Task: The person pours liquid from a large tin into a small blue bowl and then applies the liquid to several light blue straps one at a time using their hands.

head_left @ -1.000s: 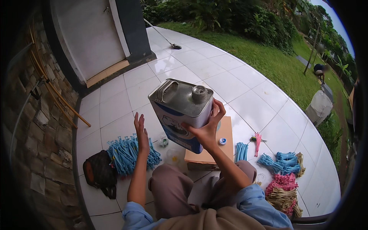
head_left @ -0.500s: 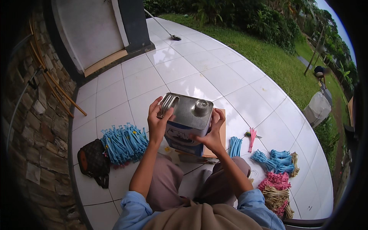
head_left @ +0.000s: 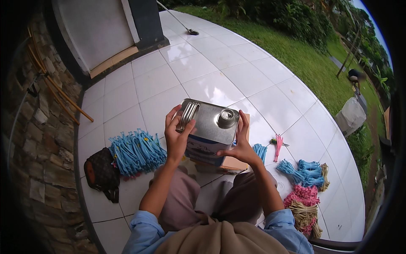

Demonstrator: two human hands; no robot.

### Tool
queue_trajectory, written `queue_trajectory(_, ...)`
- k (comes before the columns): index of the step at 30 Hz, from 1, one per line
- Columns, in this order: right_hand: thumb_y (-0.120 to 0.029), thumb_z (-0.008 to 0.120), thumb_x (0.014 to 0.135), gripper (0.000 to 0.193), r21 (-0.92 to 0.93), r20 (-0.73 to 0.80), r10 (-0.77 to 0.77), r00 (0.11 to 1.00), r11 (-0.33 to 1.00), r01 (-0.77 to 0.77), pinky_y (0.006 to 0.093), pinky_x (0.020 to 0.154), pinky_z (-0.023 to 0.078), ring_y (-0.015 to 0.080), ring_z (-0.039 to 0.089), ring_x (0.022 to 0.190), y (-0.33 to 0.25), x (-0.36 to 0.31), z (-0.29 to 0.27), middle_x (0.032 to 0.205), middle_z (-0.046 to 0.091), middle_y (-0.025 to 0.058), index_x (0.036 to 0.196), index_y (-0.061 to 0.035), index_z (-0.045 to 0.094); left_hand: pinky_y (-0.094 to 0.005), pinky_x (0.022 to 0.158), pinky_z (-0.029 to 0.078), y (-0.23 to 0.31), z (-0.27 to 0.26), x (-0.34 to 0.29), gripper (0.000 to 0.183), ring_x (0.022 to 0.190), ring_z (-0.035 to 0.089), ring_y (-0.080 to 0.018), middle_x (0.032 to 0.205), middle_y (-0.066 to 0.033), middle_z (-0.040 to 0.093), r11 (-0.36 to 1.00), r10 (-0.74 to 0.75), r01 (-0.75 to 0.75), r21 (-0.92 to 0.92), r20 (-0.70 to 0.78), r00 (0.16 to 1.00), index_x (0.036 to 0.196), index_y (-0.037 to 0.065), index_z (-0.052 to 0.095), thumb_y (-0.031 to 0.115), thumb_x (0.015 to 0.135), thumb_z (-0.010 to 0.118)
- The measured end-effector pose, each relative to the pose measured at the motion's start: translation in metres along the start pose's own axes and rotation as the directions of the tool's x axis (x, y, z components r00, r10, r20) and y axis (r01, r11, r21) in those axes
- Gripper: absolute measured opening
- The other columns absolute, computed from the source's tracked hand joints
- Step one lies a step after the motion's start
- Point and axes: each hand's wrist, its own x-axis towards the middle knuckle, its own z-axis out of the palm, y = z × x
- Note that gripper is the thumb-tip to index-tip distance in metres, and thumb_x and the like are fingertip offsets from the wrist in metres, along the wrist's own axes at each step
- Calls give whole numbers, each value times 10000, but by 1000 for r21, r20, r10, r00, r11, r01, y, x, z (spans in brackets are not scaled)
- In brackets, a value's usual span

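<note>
Between my hands is a rectangular metal can (head_left: 210, 120) with a silver top, a folded handle on its left and a round spout on its right. Its sides are blue and white. My left hand (head_left: 177, 134) grips the left side by the handle, thumb on the top edge. On the opposite side my right hand (head_left: 243, 146) presses with fingers and thumb spread along the wall. A cardboard box (head_left: 233, 164) shows beneath and beside the can; whether the can rests on it I cannot tell.
Left on the tiled floor lie a heap of light-blue strands (head_left: 137, 153) and a dark bag (head_left: 101, 174). On the right are blue bundles (head_left: 311, 172), pink bundles (head_left: 302, 195), beige bundles (head_left: 303, 216) and a pink strand bunch (head_left: 278, 147). A person (head_left: 354, 76) bends on the grass.
The can's top now faces me more and less of its front shows. Both hands keep their hold on it. The view has shifted slightly.
</note>
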Motion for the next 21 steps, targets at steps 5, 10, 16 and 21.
queue_trajectory(5,-282,778,711,878,-101,-20,273,962,957,-274,434,1065,295,283,386,1248,9,-2,-68,1289,420,164,1383,-85,248,-247,722,580,0,3,-4,295,900,576,-104,1287,-28,377,998,51,-49,38,-38,998,1047,-76,583,95,821,667)
queue_trajectory(10,-238,775,703,601,-686,212,473,855,695,-214,367,936,425,308,500,1088,104,-29,-75,1154,510,175,1172,0,485,-257,738,582,-7,10,-4,304,930,572,-117,1285,-26,375,999,44,-44,2,-60,997,1068,-69,577,88,822,663)
queue_trajectory(16,-174,786,656,566,-823,237,428,872,565,-54,389,906,437,359,486,1074,121,-35,-50,1096,509,170,1124,-30,502,-254,737,582,-6,3,-4,302,976,560,-127,1279,-27,378,996,67,-64,57,-58,996,1064,-71,571,75,816,662)
queue_trajectory(21,-45,748,661,421,-490,-68,216,974,843,-221,344,734,526,258,602,859,84,-11,-65,1001,546,146,1016,8,528,-252,721,587,-10,4,-3,290,976,550,-129,1267,-34,390,995,76,-72,67,-67,995,1050,-65,577,72,811,666)
